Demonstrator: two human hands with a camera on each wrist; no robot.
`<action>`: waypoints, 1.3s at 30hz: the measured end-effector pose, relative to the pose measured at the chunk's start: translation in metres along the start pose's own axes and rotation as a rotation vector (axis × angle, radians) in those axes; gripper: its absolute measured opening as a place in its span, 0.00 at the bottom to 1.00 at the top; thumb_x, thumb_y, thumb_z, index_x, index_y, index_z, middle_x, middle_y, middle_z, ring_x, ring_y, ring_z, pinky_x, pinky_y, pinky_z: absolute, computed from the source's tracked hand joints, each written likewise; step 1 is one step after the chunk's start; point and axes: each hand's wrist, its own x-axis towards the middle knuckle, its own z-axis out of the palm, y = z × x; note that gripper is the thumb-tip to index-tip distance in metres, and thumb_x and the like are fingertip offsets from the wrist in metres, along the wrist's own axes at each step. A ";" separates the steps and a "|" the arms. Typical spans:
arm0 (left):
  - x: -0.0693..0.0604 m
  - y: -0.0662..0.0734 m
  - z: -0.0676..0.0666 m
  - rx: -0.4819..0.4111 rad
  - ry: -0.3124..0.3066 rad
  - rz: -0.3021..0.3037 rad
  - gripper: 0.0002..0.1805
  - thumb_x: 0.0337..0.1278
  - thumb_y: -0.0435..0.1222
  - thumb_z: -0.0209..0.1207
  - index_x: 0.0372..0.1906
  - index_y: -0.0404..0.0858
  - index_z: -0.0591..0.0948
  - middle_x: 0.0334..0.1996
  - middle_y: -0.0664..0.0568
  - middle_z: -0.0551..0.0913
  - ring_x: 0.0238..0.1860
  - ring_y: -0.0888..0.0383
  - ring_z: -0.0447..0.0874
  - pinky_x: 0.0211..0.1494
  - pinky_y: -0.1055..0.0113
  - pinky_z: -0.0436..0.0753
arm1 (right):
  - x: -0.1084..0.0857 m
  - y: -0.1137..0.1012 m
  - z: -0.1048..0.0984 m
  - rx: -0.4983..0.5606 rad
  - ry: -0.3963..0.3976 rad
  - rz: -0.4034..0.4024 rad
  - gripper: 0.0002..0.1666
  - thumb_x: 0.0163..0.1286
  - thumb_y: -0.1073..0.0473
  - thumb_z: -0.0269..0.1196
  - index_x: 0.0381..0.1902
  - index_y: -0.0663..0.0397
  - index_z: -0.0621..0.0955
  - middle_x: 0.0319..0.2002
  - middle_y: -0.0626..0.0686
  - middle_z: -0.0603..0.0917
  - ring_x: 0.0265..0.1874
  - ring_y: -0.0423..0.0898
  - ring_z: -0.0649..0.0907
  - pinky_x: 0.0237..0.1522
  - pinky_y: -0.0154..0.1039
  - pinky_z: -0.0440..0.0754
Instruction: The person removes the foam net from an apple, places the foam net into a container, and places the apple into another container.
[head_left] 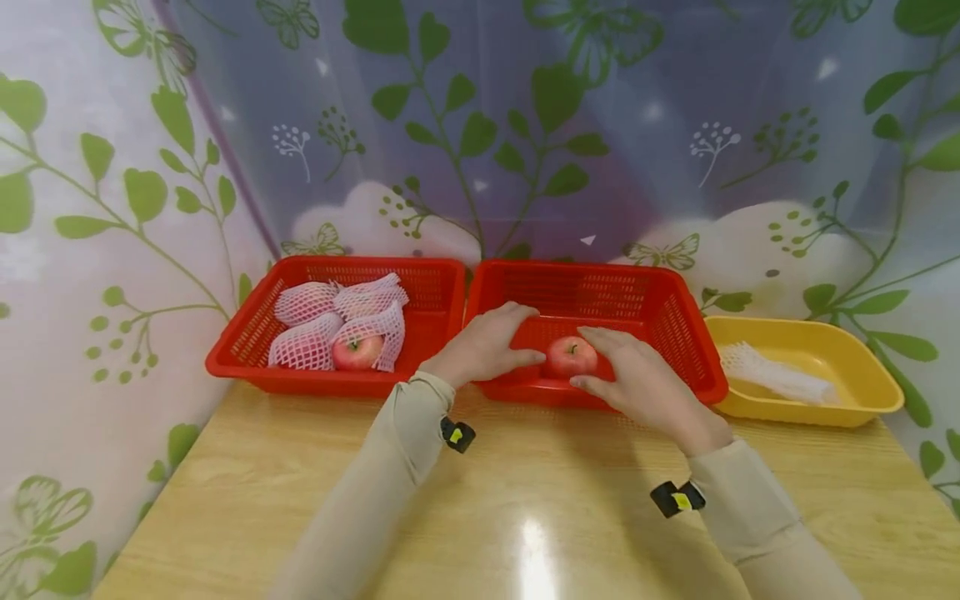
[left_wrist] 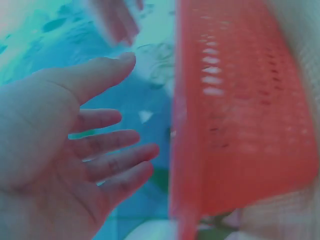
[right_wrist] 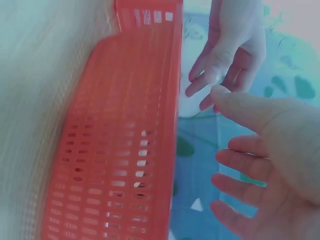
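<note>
Red middle basket (head_left: pixel 562 292) holds 1 apple (head_left: pixel 572 358) near its front side. Left hand (head_left: pixel 483 343) and right hand (head_left: pixel 643 382) flank the apple, fingers parted, gripping nothing; contact unclear. Likely step: reaching or releasing, can't tell which. Lifting would call for fingers closing round it. Pale wood-grain table (head_left: pixel 465 517), 1 glare patch; leaf-and-butterfly backdrop (head_left: pixel 637 167) behind.

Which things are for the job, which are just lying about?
Job, probably:
round red apple near the fingers
red plastic basket around it
net-wrapped apples
white netting in yellow plastic tray

Just there:
leaf-patterned backdrop
pale wooden table
</note>
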 end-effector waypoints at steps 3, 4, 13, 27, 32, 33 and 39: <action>-0.014 -0.006 -0.012 -0.004 0.050 -0.008 0.38 0.64 0.52 0.64 0.74 0.41 0.68 0.72 0.46 0.70 0.71 0.46 0.70 0.75 0.49 0.69 | -0.015 -0.008 0.000 -0.032 0.019 -0.022 0.43 0.65 0.52 0.72 0.73 0.62 0.70 0.70 0.65 0.72 0.70 0.66 0.70 0.69 0.66 0.66; -0.018 -0.009 -0.016 -0.004 0.067 -0.016 0.38 0.64 0.52 0.64 0.74 0.41 0.68 0.72 0.46 0.70 0.71 0.46 0.70 0.74 0.49 0.69 | -0.020 -0.009 0.001 -0.043 0.026 -0.033 0.43 0.65 0.53 0.72 0.73 0.62 0.70 0.71 0.65 0.72 0.71 0.66 0.69 0.69 0.67 0.66; -0.045 -0.044 -0.051 0.025 0.150 -0.127 0.39 0.66 0.50 0.63 0.74 0.37 0.66 0.71 0.41 0.70 0.70 0.42 0.70 0.74 0.48 0.69 | -0.056 -0.016 0.019 -0.083 0.073 -0.050 0.41 0.63 0.52 0.73 0.70 0.64 0.73 0.68 0.64 0.75 0.70 0.66 0.70 0.69 0.69 0.65; -0.068 -0.137 -0.049 0.214 0.040 -0.608 0.42 0.60 0.55 0.65 0.66 0.27 0.69 0.60 0.30 0.76 0.57 0.35 0.79 0.59 0.41 0.79 | -0.088 -0.028 0.042 -0.183 0.097 -0.083 0.41 0.59 0.53 0.75 0.68 0.60 0.75 0.66 0.58 0.79 0.69 0.62 0.73 0.68 0.67 0.68; -0.072 -0.150 -0.040 0.242 -0.021 -0.668 0.40 0.55 0.55 0.68 0.59 0.28 0.74 0.58 0.30 0.78 0.59 0.33 0.74 0.64 0.37 0.73 | -0.095 -0.031 0.050 -0.170 0.097 -0.088 0.40 0.60 0.53 0.75 0.68 0.58 0.76 0.65 0.57 0.80 0.68 0.62 0.74 0.67 0.68 0.69; -0.072 -0.152 -0.038 0.248 -0.035 -0.669 0.41 0.55 0.55 0.68 0.62 0.27 0.72 0.61 0.29 0.75 0.62 0.32 0.70 0.66 0.36 0.70 | -0.095 -0.031 0.052 -0.168 0.097 -0.088 0.40 0.60 0.53 0.75 0.68 0.58 0.76 0.65 0.57 0.80 0.68 0.62 0.74 0.67 0.67 0.69; -0.072 -0.158 -0.030 0.276 -0.095 -0.659 0.51 0.55 0.54 0.68 0.72 0.26 0.60 0.69 0.27 0.64 0.70 0.31 0.56 0.73 0.34 0.60 | -0.098 -0.031 0.060 -0.154 0.115 -0.098 0.40 0.60 0.52 0.74 0.68 0.57 0.76 0.65 0.57 0.80 0.68 0.63 0.74 0.66 0.68 0.69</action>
